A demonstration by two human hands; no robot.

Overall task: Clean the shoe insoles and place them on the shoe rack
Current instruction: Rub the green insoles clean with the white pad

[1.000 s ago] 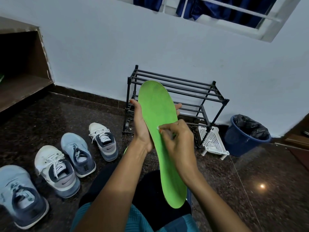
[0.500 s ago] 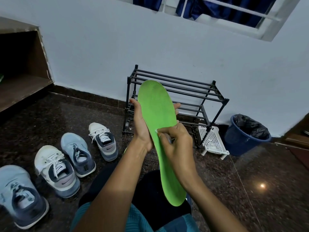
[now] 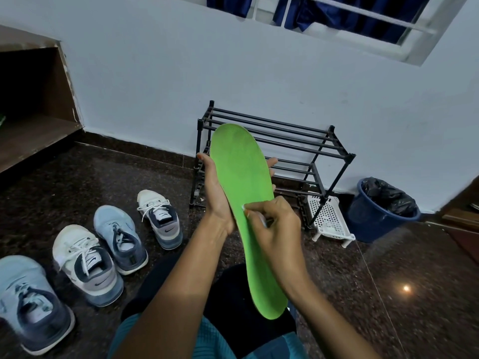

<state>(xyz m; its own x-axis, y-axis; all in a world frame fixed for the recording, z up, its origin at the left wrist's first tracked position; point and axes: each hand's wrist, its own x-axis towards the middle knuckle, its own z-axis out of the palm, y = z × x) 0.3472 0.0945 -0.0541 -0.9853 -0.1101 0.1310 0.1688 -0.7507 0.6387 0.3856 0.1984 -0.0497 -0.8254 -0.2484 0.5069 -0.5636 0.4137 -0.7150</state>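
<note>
Nearest, the right hand (image 3: 278, 229) has its fingers curled, pinching a small white scrap (image 3: 244, 207) against the middle of the green insole (image 3: 239, 164); the scrap is too small to tell whether it is a wipe, a cloth or an eraser. The insole is held nearly upright over the lap, heel end low and toe end raised. Behind it the left hand (image 3: 216, 195) grasps it, thumb along the left edge and fingertips showing past the right edge. To rub well, that palm should probably back the spot being worked so the foam does not flex away, with short strokes carried out toward both ends. Four shoes (image 3: 88, 265) sit on the floor to the left. Farther off, the shoe rack (image 3: 285, 136) stands against the wall, where the insole goes once wiped, with a blue bin (image 3: 375, 218) to its right.
</note>
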